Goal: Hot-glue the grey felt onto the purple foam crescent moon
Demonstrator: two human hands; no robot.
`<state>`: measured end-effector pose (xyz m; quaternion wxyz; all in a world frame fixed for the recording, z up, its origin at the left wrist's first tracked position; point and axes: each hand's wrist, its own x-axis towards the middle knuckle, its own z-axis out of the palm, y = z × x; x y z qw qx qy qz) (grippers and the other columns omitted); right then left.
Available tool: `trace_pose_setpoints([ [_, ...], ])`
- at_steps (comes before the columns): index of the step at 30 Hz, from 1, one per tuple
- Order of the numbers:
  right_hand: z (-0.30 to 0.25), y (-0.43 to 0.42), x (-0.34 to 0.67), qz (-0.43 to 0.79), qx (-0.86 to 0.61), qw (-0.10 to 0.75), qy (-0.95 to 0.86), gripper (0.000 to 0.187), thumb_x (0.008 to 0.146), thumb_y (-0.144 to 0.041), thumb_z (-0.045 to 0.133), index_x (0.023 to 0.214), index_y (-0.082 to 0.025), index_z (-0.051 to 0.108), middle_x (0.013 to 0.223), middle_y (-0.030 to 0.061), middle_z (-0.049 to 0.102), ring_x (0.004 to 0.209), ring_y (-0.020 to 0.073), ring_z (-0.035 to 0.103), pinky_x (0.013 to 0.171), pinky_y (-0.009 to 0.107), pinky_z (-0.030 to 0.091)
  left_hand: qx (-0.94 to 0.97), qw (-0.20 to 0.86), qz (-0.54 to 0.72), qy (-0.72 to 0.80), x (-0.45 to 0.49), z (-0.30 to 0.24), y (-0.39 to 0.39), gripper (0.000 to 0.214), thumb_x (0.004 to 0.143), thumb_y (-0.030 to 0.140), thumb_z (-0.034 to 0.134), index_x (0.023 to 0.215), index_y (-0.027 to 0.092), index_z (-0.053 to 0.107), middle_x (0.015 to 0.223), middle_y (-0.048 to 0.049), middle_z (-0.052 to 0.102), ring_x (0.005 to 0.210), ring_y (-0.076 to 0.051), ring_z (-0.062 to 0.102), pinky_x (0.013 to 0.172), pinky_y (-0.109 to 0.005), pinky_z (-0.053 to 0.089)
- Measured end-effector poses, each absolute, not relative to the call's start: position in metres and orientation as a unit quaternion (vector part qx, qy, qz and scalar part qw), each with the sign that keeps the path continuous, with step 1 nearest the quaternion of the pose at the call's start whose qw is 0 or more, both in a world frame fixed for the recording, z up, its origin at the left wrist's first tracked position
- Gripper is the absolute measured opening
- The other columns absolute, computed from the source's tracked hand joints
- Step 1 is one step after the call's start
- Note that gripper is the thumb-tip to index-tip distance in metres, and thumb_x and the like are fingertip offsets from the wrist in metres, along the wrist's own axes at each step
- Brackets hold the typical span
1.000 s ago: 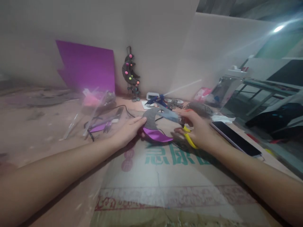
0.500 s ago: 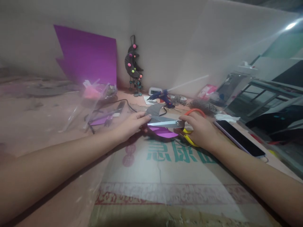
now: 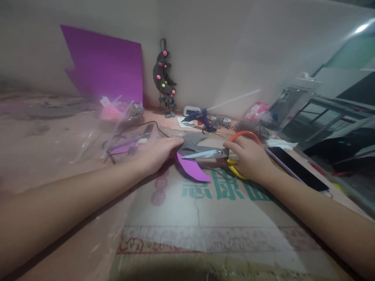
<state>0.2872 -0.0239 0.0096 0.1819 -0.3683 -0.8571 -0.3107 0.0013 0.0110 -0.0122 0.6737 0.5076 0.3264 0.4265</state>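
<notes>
My right hand (image 3: pixel 249 158) is closed on the handles of a pair of scissors (image 3: pixel 220 152), one loop orange and one yellow. Its blades point left and stand slightly apart. Between the fingers of my left hand (image 3: pixel 162 154) is a grey crescent shape (image 3: pixel 193 138), apparently wrapped in yarn, together with a piece of purple paper (image 3: pixel 193 168). The paper hangs below the blades and its tip points down to the right. The scissors' tips lie across the paper near my left fingertips; whether they touch it I cannot tell.
Beneath my hands lies a printed cardboard sheet (image 3: pixel 170 214). A blue glue gun (image 3: pixel 202 117) stands behind, beside a small white clock (image 3: pixel 191 111). A phone (image 3: pixel 297 168) lies right. A crescent ornament (image 3: pixel 164 74) and purple board (image 3: pixel 108 66) lean on the wall; clear plastic wrapping (image 3: pixel 113 125) lies left.
The purple paper has swung downward and now hangs more steeply from my left hand. The grey crescent has turned slightly, and the scissor blades have parted a little.
</notes>
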Motion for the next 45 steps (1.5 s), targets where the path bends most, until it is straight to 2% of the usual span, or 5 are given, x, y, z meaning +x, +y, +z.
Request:
trace_pose_setpoints([
  [8,0.011,-0.025,0.286,-0.303,-0.366,0.155,-0.866,0.037,0.087,-0.048,0.055,0.101,-0.014,0.061,0.082,0.0093,0.055,0.069,0.02,0.046,0.059,0.031,0.034,0.491,0.68,0.425,0.34,0.002,-0.008,0.009,0.014,0.078,0.029,0.065,0.08,0.015,0.066,0.075,-0.0022,0.068,0.066,-0.013,0.063,0.06,-0.022,0.048],
  [15,0.009,-0.026,0.286,-0.287,-0.37,0.149,-0.871,0.036,0.087,-0.047,0.057,0.102,-0.014,0.061,0.083,0.0093,0.057,0.069,0.0196,0.047,0.059,0.03,0.033,0.502,0.683,0.411,0.335,0.001,-0.011,0.01,0.019,0.079,0.033,0.067,0.084,0.015,0.069,0.079,-0.0029,0.069,0.074,-0.012,0.065,0.069,-0.022,0.05],
  [25,0.011,-0.029,0.284,-0.262,-0.375,0.149,-0.876,0.027,0.088,-0.038,0.054,0.101,-0.016,0.063,0.082,0.0094,0.057,0.07,0.0203,0.049,0.061,0.031,0.034,0.474,0.71,0.407,0.326,0.003,-0.005,0.007,0.015,0.082,0.026,0.063,0.082,0.011,0.065,0.069,-0.0043,0.066,0.058,-0.012,0.061,0.056,-0.023,0.049],
  [34,0.012,-0.031,0.283,-0.269,-0.374,0.142,-0.876,0.027,0.09,-0.039,0.052,0.099,-0.016,0.063,0.081,0.0086,0.058,0.07,0.0192,0.049,0.061,0.03,0.034,0.452,0.718,0.414,0.33,0.005,-0.001,0.004,0.013,0.082,0.021,0.061,0.078,0.01,0.064,0.065,-0.004,0.064,0.056,-0.012,0.061,0.052,-0.022,0.049],
  [45,0.012,-0.032,0.284,-0.287,-0.372,0.133,-0.873,0.026,0.089,-0.036,0.05,0.1,-0.016,0.063,0.079,0.0087,0.057,0.068,0.0189,0.048,0.058,0.029,0.032,0.456,0.716,0.415,0.328,0.003,-0.003,0.005,0.018,0.082,0.024,0.064,0.09,0.009,0.068,0.078,-0.0076,0.069,0.068,-0.015,0.064,0.062,-0.025,0.051],
])
